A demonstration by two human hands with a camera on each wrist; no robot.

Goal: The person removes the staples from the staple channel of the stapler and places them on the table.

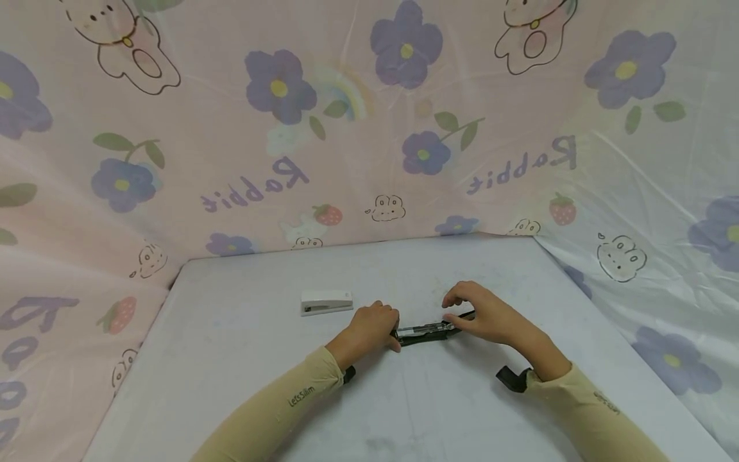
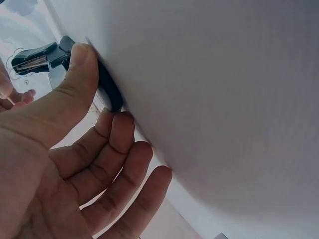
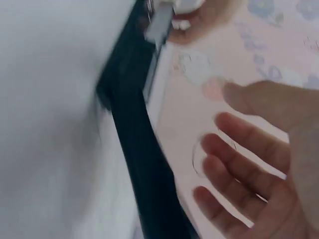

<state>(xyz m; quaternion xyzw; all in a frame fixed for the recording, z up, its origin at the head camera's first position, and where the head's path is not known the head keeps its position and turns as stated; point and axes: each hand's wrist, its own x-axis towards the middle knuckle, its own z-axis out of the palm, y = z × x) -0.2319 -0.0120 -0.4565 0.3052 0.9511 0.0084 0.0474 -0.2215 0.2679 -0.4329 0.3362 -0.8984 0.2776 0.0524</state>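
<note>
A black stapler lies swung open on the table, its metal staple channel exposed. My left hand grips one end of it; in the left wrist view the thumb presses on that dark end with fingertips against the other side. Over the opposite arm of the stapler hovers my right hand, fingers loosely bent. In the right wrist view, this hand stands apart from the dark stapler arm, holding nothing. A light strip-like piece shows blurred near the stapler's far end.
A white stapler rests on the white table, behind and left of my left hand. A patterned curtain rises along the table's back and sides. Dark straps show at the wrists.
</note>
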